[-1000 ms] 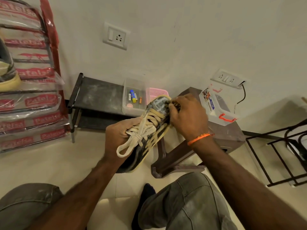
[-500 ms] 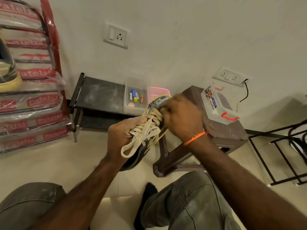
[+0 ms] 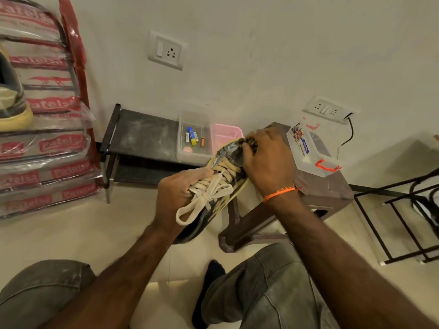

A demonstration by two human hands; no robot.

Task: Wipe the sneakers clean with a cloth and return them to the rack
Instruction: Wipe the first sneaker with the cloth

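A dark sneaker [image 3: 215,186] with cream laces and a yellowish sole is held up in front of me, toe pointing away. My left hand [image 3: 177,193] grips it from the left side, near the laces. My right hand [image 3: 266,160] is curled over the toe and clutches a dark cloth [image 3: 250,142] pressed against it; only a small bit of cloth shows past the fingers. A second sneaker [image 3: 11,103] sits on the plastic-wrapped shoe rack [image 3: 47,129] at the far left.
A low black shelf [image 3: 142,136] by the wall carries a clear tub [image 3: 194,138] with batteries and a pink basket [image 3: 228,135]. A brown plastic stool [image 3: 316,193] holds a clear box [image 3: 308,148] with red clips. A black metal frame [image 3: 401,217] stands at right. My knees fill the bottom.
My right hand slid back along the laces half a second ago and has returned forward onto the toe with the cloth. The left hand keeps its hold on the sneaker.
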